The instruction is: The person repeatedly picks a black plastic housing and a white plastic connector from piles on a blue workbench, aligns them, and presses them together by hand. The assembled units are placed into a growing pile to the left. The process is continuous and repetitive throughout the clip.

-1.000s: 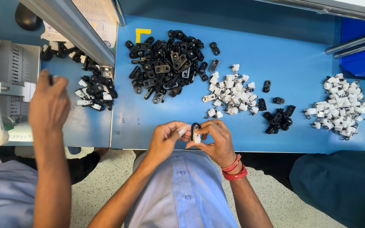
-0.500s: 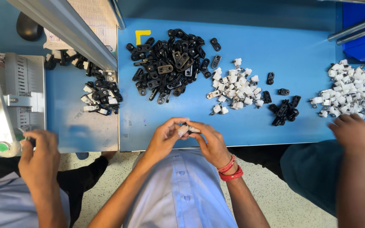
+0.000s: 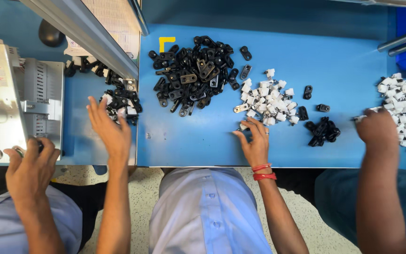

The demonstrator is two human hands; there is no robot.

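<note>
Now reaching out flat: left hand [image 3: 110, 128] with fingers spread, holding nothing, touching the small mixed heap [image 3: 121, 99] of black and white bits. Right hand [image 3: 255, 139] open too, fingertips at the near edge of the white clips [image 3: 269, 101], maybe touching one. Beside that, the big black pile [image 3: 193, 73] on the blue table [image 3: 198, 136].

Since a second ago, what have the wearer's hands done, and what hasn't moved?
Both hands have parted from in front of the chest. The left hand reached out to the mixed parts pile; the right hand went to the white clip pile. Whether either grips a piece is unclear. The black bracket pile stayed put.
</note>
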